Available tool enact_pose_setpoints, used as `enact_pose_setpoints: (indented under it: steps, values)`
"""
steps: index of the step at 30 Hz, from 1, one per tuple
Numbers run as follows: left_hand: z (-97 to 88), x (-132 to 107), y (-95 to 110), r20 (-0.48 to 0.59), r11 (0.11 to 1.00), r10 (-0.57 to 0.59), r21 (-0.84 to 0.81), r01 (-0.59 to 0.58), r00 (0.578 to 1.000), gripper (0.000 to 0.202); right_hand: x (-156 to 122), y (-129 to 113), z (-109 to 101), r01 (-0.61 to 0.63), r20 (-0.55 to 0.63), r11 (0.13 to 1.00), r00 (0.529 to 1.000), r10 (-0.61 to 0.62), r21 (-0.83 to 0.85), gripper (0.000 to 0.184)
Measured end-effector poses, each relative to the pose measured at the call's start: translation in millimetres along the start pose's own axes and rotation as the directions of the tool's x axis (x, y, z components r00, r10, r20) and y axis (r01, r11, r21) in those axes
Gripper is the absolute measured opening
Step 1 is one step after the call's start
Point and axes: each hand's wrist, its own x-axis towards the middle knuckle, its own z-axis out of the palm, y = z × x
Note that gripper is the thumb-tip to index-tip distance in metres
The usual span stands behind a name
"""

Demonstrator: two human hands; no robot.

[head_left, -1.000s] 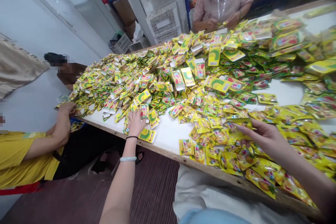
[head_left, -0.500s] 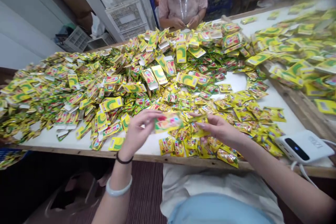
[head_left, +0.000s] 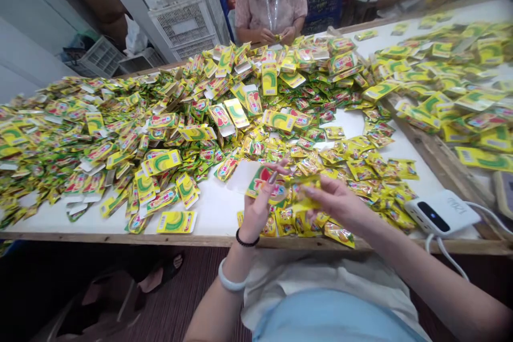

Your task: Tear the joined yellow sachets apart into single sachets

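Note:
My left hand is closed on a flat yellow-green packet with a white flap, held upright above the table's near edge. My right hand pinches a small yellow sachet right beside that packet, almost touching it. Below both hands lies a small heap of yellow sachets. A huge spread of yellow-green packets covers the white table to the left and behind.
A white power bank with a cable lies at the near right edge. A person in a pink top works at the far side. White plastic crates stand behind the table. A wooden strip divides off a second packet-covered table on the right.
My left hand picked a packet off the table and brought it in to the middle. My right hand came in with a sachet to meet it. The view swung right.

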Motion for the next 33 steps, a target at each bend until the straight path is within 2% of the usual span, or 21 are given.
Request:
enact_pose_setpoints:
  steps: [2,5,7,9,11,14,16,17,19,21,22,24,27,29,31,33]
  values:
    - [-1.5,1.3,0.1,0.031,0.996,-0.005,-0.094,0.008,0.999,0.026,0.1,-16.1,-4.7,0.172,-0.126,0.982,0.975,-0.181,-0.077,0.020]
    - [0.7,-1.5,-0.8,0.166,0.973,-0.225,-0.009,0.230,0.960,0.026,1.9,-41.7,1.3,0.383,-0.165,0.909,0.898,-0.408,-0.163,0.021]
    - [6.1,-6.3,-1.2,0.249,0.951,-0.309,0.045,0.307,0.918,0.028,3.9,-51.7,12.7,0.469,-0.106,0.852,0.858,-0.502,-0.233,0.019]
    - [10.6,-11.2,0.2,0.307,0.941,-0.337,0.074,0.331,0.890,0.030,5.4,-54.5,22.5,0.527,-0.007,0.777,0.826,-0.564,-0.343,0.014]
    - [11.8,-14.5,2.8,0.324,0.940,-0.342,0.128,0.317,0.882,0.029,4.4,-53.4,26.2,0.562,0.152,0.640,0.801,-0.579,-0.523,0.011]
    - [10.0,-16.5,5.5,0.334,0.923,-0.334,0.305,0.234,0.881,0.028,-3.1,-52.2,22.0,0.549,0.402,0.346,0.818,-0.412,-0.761,0.016]
    - [8.9,-17.3,4.6,0.350,0.898,-0.314,0.410,0.156,0.883,0.032,-10.1,-53.0,16.7,0.520,0.457,0.237,0.847,-0.273,-0.821,0.018]
    - [8.2,-17.8,3.5,0.365,0.891,-0.308,0.436,0.131,0.878,0.034,-13.3,-53.4,13.9,0.503,0.456,0.242,0.861,-0.226,-0.830,0.019]
    - [6.4,-18.8,0.8,0.390,0.888,-0.318,0.443,0.127,0.864,0.040,-18.7,-52.7,8.1,0.461,0.410,0.345,0.887,-0.213,-0.818,0.019]
    - [4.3,-19.4,-0.9,0.407,0.880,-0.360,0.446,0.161,0.840,0.046,-22.7,-49.5,3.4,0.440,0.345,0.449,0.896,-0.280,-0.778,0.016]
    - [3.8,-19.6,-1.0,0.415,0.875,-0.378,0.452,0.173,0.827,0.050,-24.5,-47.2,2.1,0.449,0.327,0.467,0.889,-0.322,-0.762,0.012]
    - [5.4,-20.0,0.1,0.447,0.874,-0.386,0.458,0.164,0.807,0.060,-27.8,-42.4,2.7,0.482,0.352,0.449,0.870,-0.344,-0.752,0.011]
    - [14.7,-19.3,1.1,0.525,0.905,-0.334,0.412,0.110,0.783,0.065,-32.6,-38.0,7.5,0.465,0.420,0.463,0.884,-0.203,-0.755,0.018]
    - [20.8,-14.1,-1.6,0.563,0.919,-0.304,0.386,0.081,0.768,0.073,-36.1,-39.1,3.4,0.427,0.403,0.447,0.902,-0.153,-0.786,0.019]
    - [20.7,0.0,-7.3,0.561,0.904,-0.283,0.426,0.022,0.778,0.083,-40.9,-46.0,-15.6,0.398,0.343,0.325,0.915,-0.214,-0.858,0.020]
    - [10.7,24.7,-14.9,0.484,0.824,-0.226,0.558,-0.099,0.845,0.078,-47.0,-60.8,-51.1,0.283,0.237,0.070,0.892,-0.384,-0.956,0.022]
